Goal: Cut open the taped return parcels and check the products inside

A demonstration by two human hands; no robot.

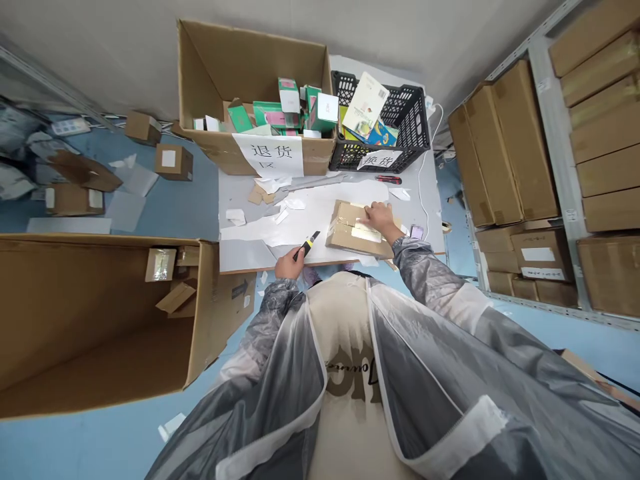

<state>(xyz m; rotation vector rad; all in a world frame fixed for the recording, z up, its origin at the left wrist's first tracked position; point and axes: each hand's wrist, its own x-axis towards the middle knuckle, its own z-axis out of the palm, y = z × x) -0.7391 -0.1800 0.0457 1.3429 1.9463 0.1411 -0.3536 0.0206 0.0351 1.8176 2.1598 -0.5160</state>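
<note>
In the head view, my left hand (289,265) is closed around a yellow and black box cutter (307,247) near the table's front edge. The cutter points up and to the right, apart from the box. To its right, a small taped cardboard box (343,230) with a white label lies flat on the table (240,257). My right hand (381,219) holds the box from above at its right side, fingers bent onto its top near the label. The palm's underside is hidden.
Behind stand a large carton (210,150) of green and white boxes and a black crate (420,133) with booklets. A red-black tool (389,179) and paper scraps (236,217) lie on the table. A big open carton (197,320) stands left; shelved cartons (525,147) line the right.
</note>
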